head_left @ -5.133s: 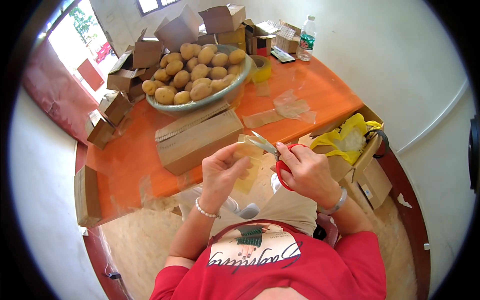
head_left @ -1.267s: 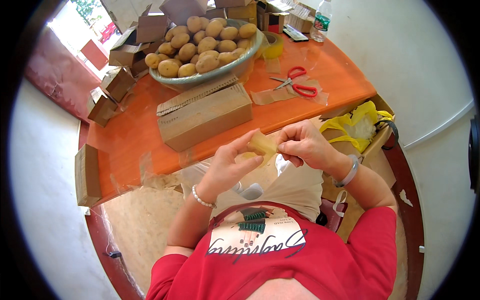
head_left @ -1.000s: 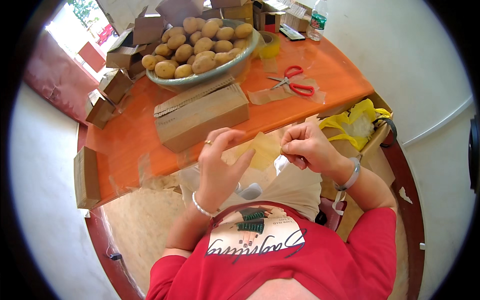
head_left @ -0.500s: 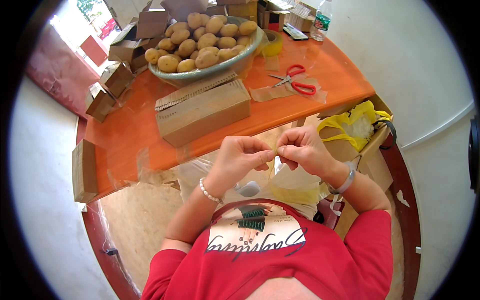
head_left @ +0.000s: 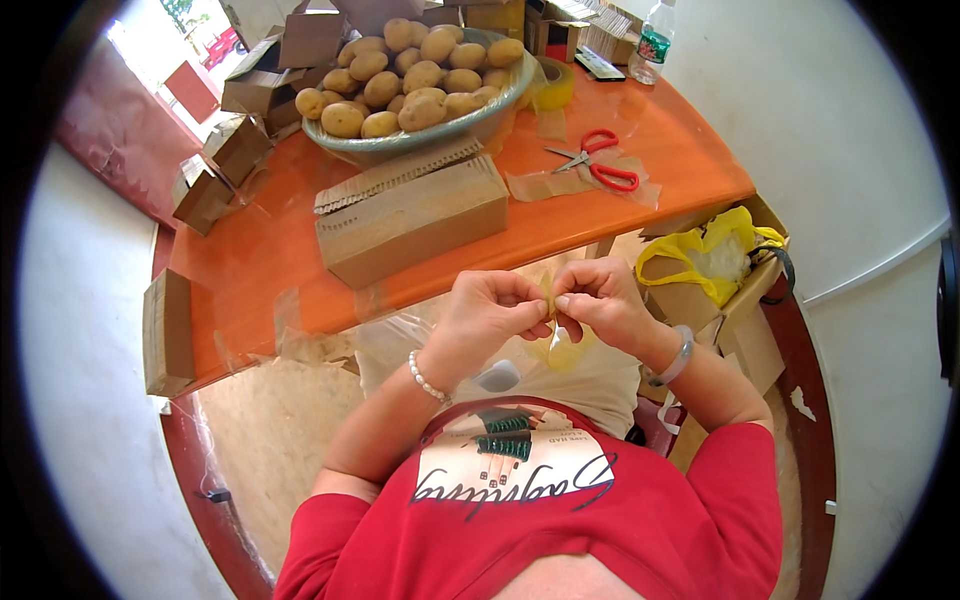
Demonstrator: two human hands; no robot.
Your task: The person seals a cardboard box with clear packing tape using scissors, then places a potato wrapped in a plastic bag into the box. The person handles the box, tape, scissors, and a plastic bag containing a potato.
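Brown cardboard forms the upright box (head_left: pixel 168 332) at the left end of the orange worktop (head_left: pixel 245 290), well left of the fingers. Next come open cartons (head_left: pixel 235 150), farther off and up the worktop. A basin (head_left: pixel 390 146) heaped with potatoes (head_left: pixel 423 75) sits beyond the fingers, with a long carton (head_left: pixel 415 222) between, nearer to them. The left hand (head_left: pixel 497 308) pinches a yellowish, see-through strip (head_left: pixel 566 352) between thumb and forefinger. That strip hangs below the fingertips, in front of the person's lap. Just beside, the fingers of the right hand (head_left: pixel 603 300) are clamped on the same strip. Past them, up the worktop, red-handled scissors (head_left: pixel 586 156) lie on a tape piece (head_left: pixel 545 186). Right of the fingers, a yellow bag (head_left: pixel 690 258) fills an open carton.
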